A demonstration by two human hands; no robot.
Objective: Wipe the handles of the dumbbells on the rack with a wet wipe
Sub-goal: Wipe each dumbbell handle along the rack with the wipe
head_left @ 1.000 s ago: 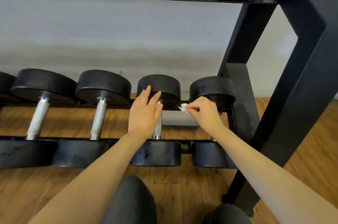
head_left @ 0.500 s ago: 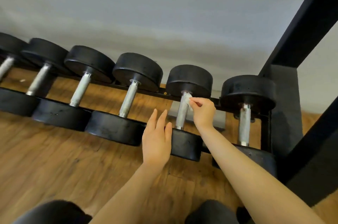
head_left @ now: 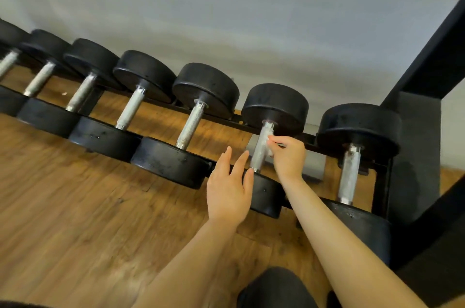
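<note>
Wood-plank flooring (head_left: 75,207) runs under a low black rack (head_left: 415,157) set against a pale wall (head_left: 226,18), and a row of black dumbbells lies across the rack's 2 rails with their metal handles pointing toward the camera. Counting from the right-hand upright, the 2nd dumbbell (head_left: 275,104) is the one being worked on: the right hand (head_left: 289,157) is at its handle (head_left: 260,149), thumb and fingers curled to pinch a small white wet wipe (head_left: 269,146) against the upper right side of the bar. Most of the wipe is hidden by the fingers, so only a crumpled edge shows. The left hand (head_left: 229,187) is in front of the same dumbbell's near head (head_left: 266,194), fingers straight and slightly spread, holding nothing; its fingertips reach up beside the lower end of the handle, and I cannot tell whether they touch it. The 1st dumbbell (head_left: 359,126) sits to the right, just beside the upright, and the 3rd dumbbell (head_left: 206,89) lies to the left. A dark-clothed knee (head_left: 276,287) shows at the bottom edge
</note>
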